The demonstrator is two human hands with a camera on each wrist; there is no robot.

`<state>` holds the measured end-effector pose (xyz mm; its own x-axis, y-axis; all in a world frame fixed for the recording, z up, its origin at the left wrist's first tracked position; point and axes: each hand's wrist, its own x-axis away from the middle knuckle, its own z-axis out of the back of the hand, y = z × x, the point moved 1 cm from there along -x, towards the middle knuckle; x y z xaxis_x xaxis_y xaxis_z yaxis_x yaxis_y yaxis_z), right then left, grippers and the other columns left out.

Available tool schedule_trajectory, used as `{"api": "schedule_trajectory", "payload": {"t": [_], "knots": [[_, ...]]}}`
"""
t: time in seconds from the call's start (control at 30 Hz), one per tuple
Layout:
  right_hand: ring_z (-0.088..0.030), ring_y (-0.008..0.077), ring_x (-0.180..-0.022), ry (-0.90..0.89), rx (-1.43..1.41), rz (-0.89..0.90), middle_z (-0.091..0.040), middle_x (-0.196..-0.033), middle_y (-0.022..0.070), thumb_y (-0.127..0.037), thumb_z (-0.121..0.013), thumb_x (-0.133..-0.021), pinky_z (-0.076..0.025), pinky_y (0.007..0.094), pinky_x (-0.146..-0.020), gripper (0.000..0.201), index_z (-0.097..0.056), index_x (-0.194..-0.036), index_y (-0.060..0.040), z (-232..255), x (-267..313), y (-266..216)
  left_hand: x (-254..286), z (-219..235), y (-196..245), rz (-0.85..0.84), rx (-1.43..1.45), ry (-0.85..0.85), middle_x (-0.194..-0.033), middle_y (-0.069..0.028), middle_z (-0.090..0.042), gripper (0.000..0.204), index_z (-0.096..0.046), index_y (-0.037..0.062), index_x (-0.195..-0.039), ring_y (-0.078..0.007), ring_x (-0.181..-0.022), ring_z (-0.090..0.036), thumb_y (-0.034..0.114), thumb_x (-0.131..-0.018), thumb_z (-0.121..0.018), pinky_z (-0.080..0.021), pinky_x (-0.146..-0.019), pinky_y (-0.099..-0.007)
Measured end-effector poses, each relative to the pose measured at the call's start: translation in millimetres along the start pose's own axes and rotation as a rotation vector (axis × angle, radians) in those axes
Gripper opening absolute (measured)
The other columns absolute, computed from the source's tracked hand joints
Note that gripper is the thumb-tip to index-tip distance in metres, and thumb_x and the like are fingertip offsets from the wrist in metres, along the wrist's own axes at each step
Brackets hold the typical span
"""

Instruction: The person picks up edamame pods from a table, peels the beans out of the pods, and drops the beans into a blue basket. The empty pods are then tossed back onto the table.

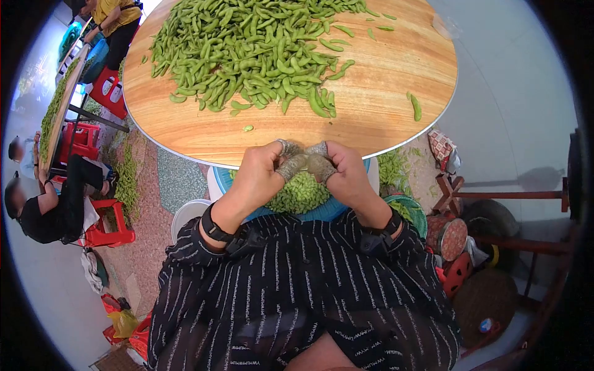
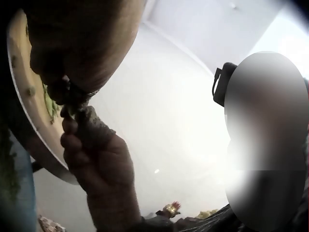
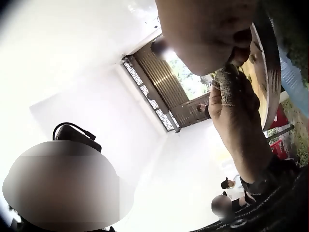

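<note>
My left hand [image 1: 257, 176] and right hand [image 1: 351, 179] meet at the near edge of the round wooden table [image 1: 396, 80]. Grey, worn wrappings cover the thumbs and forefingers. Between the touching fingertips both hands pinch a small green soybean pod [image 3: 234, 69], mostly hidden by the wrapped fingers. Directly below them a blue basin [image 1: 328, 212] holds a mound of shelled green soybeans [image 1: 300, 193]. A big heap of unshelled soybean pods [image 1: 247, 52] covers the far left of the tabletop. One loose bean [image 1: 248, 128] lies just beyond the left hand.
A stray pod [image 1: 416, 107] lies on the right of the table. A white bucket [image 1: 189, 216] stands left of the basin, a green basket [image 1: 408, 207] right of it. Farther left, people sit at another table [image 1: 62, 105] among red stools [image 1: 111, 226].
</note>
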<state>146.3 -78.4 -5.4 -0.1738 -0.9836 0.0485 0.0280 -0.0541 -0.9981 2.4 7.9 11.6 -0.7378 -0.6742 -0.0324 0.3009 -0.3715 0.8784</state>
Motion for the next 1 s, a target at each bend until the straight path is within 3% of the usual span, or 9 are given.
{"api": "schedule_trajectory", "payload": {"t": [0.07, 0.2, 0.3, 0.37, 0.4, 0.47, 0.77, 0.83, 1.0], "knots": [[-0.051, 0.0298, -0.059, 0.062, 0.267, 0.235, -0.054, -0.067, 0.0152, 0.001, -0.050, -0.064, -0.039, 0.0331, -0.054, 0.017, -0.051, -0.081, 0.0008, -1, 0, -14, 0, -4, -2, -0.032, 0.151, 0.045, -0.059, -0.0056, -0.051, 0.019, -0.055, -0.0020, -0.089, -0.0084, -0.052, -0.043, 0.001, -0.070, -0.059, -0.037, -0.047, -0.0232], [-0.049, 0.0381, -0.063, 0.057, 0.529, 0.369, -0.052, -0.072, 0.0218, 0.003, -0.049, -0.061, -0.039, 0.0351, -0.056, 0.020, -0.050, -0.081, 0.0016, -6, 2, -30, 1, -6, -4, -0.052, 0.165, 0.038, -0.064, -0.0084, -0.053, 0.020, -0.054, -0.0024, -0.091, -0.0079, -0.057, -0.046, -0.004, -0.071, -0.054, -0.039, -0.051, -0.0225], [-0.052, 0.0305, -0.062, 0.030, 0.643, 0.421, -0.054, -0.071, 0.0174, 0.000, -0.052, -0.067, -0.040, 0.0337, -0.056, 0.016, -0.051, -0.083, 0.0026, -10, 0, -19, -1, -7, -9, -0.154, 0.205, 0.041, -0.081, -0.0020, -0.055, 0.020, -0.050, -0.0015, -0.096, -0.0082, -0.076, -0.052, -0.006, -0.077, -0.049, -0.044, -0.065, -0.0219], [-0.051, 0.0174, -0.057, 0.092, 0.139, 0.285, -0.055, -0.067, 0.0095, -0.005, -0.052, -0.075, -0.040, 0.0289, -0.053, 0.011, -0.053, -0.085, 0.0013, -8, -4, -11, -2, -7, -9, -0.057, 0.385, 0.022, -0.083, -0.0025, -0.053, 0.018, -0.047, -0.0004, -0.099, -0.0093, -0.080, -0.051, -0.001, -0.081, -0.048, -0.043, -0.068, -0.0239], [-0.051, 0.0174, -0.057, 0.090, 0.141, 0.288, -0.055, -0.067, 0.0095, -0.005, -0.052, -0.075, -0.040, 0.0289, -0.053, 0.011, -0.053, -0.085, 0.0013, -4, -4, -16, -2, -3, -9, -0.060, 0.385, 0.026, -0.083, -0.0025, -0.053, 0.018, -0.047, -0.0004, -0.099, -0.0093, -0.080, -0.051, -0.001, -0.081, -0.048, -0.043, -0.068, -0.0239], [-0.048, 0.0062, -0.056, 0.023, -0.278, -0.116, -0.054, -0.068, 0.0015, -0.011, -0.051, -0.082, -0.038, 0.0198, -0.049, 0.011, -0.055, -0.085, -0.0014, 9, 1, -24, 2, 6, -9, 0.036, 0.526, -0.031, -0.083, -0.0021, -0.052, 0.017, -0.046, 0.0002, -0.101, -0.0101, -0.080, -0.051, 0.007, -0.085, -0.046, -0.043, -0.069, -0.0249], [-0.045, 0.0045, -0.053, -0.080, -0.558, -0.105, -0.054, -0.069, 0.0025, -0.017, -0.058, -0.078, -0.030, 0.0139, -0.040, 0.027, -0.053, -0.098, 0.0002, 12, 1, -15, 4, -1, 0, -0.044, 0.195, -0.170, -0.079, -0.0072, -0.056, 0.020, -0.048, -0.0007, -0.098, -0.0108, -0.074, -0.051, 0.011, -0.083, -0.051, -0.041, -0.067, -0.0247], [-0.045, 0.0039, -0.054, -0.089, -0.592, -0.151, -0.054, -0.069, 0.0014, -0.016, -0.056, -0.080, -0.030, 0.0138, -0.041, 0.020, -0.055, -0.095, -0.0014, 7, 3, -22, 2, -4, -1, -0.163, 0.250, -0.016, -0.076, -0.0126, -0.057, 0.018, -0.049, -0.0003, -0.096, -0.0188, -0.072, -0.056, 0.009, -0.080, -0.052, -0.043, -0.064, -0.0280], [-0.046, 0.0036, -0.055, -0.089, -0.617, -0.194, -0.054, -0.069, 0.0002, -0.013, -0.054, -0.082, -0.031, 0.0140, -0.043, 0.014, -0.056, -0.090, -0.0027, 0, 6, -14, 3, -6, -1, -0.226, 0.009, 0.040, -0.077, -0.0182, -0.057, 0.019, -0.049, 0.0002, -0.095, -0.0340, -0.073, -0.056, 0.008, -0.078, -0.052, -0.044, -0.061, -0.0336]]}}
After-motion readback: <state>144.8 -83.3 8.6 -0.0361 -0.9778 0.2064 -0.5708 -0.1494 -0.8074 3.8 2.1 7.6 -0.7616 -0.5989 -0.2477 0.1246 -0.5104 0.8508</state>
